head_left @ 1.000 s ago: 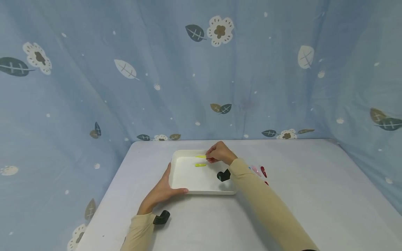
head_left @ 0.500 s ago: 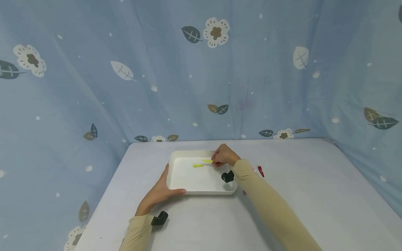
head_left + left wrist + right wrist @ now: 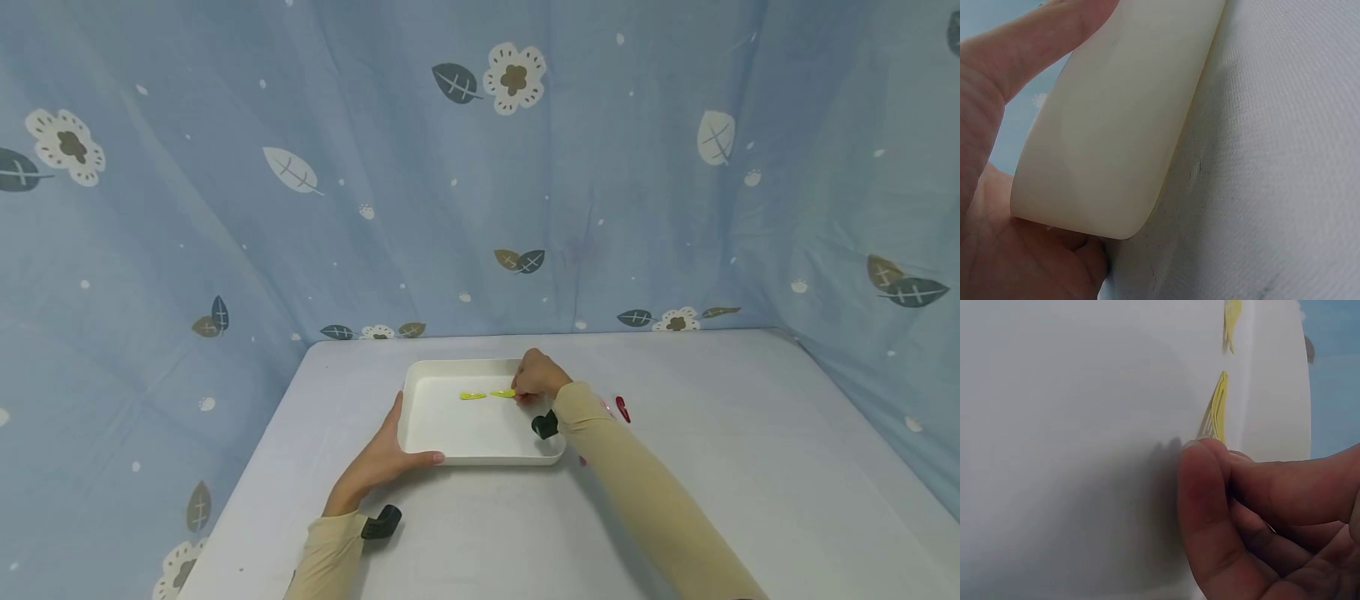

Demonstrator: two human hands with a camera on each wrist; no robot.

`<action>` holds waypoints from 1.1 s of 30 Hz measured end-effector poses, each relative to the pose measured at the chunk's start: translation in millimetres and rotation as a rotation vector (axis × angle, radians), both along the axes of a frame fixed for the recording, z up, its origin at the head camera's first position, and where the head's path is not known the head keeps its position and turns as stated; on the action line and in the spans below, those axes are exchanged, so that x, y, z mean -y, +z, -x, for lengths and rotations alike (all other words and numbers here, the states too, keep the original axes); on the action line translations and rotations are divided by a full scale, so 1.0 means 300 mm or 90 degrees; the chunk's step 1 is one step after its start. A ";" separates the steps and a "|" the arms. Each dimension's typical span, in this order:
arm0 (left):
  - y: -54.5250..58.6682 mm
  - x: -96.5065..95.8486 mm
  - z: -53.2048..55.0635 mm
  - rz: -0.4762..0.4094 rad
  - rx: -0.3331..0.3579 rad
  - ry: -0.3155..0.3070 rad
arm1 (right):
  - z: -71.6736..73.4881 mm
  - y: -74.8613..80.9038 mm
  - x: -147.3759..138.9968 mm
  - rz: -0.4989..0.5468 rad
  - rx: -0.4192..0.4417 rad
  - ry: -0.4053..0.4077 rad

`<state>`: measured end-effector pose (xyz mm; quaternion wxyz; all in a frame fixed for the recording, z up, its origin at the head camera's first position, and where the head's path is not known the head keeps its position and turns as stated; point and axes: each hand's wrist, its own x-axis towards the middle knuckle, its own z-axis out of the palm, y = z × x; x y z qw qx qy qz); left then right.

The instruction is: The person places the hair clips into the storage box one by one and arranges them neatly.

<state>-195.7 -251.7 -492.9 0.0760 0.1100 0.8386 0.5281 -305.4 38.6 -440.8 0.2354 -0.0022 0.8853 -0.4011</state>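
A shallow white tray (image 3: pixel 457 429) lies on the table. My left hand (image 3: pixel 381 460) holds its near left corner, thumb along the front wall and fingers along the left side. In the left wrist view, the tray's corner (image 3: pixel 1104 144) sits between the thumb and the rest of that hand. Over the tray's right part, my right hand (image 3: pixel 538 377) pinches one end of a yellow hair clip (image 3: pixel 1219 406) between thumb and fingertips. Its slim free end points left, close over the tray floor. A second yellow hair clip (image 3: pixel 472 396) lies just left, roughly in line with it.
Right of the tray, a red hair clip (image 3: pixel 622 409) and a pink one (image 3: pixel 606 407) lie on the table (image 3: pixel 720 433), partly behind the right sleeve (image 3: pixel 637 475). A blue patterned curtain (image 3: pixel 420 167) hangs behind the table.
My right hand has moved toward me and slightly right, bringing the pinched yellow clip from behind the other one to beside it. The left hand keeps its place on the tray.
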 end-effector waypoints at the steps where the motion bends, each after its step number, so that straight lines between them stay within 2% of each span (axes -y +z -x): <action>1: 0.000 0.000 0.000 0.001 0.005 0.003 | 0.001 -0.002 0.001 -0.001 0.000 -0.001; 7: -0.003 -0.003 -0.001 0.006 0.015 0.009 | 0.001 -0.005 0.001 -0.020 -0.016 0.007; 20: 0.001 -0.007 -0.003 -0.013 -0.026 -0.016 | -0.004 0.015 -0.005 -0.059 -0.064 0.022; 33: 0.004 -0.006 -0.008 -0.006 -0.007 -0.005 | 0.006 0.012 0.016 -0.102 -0.068 0.031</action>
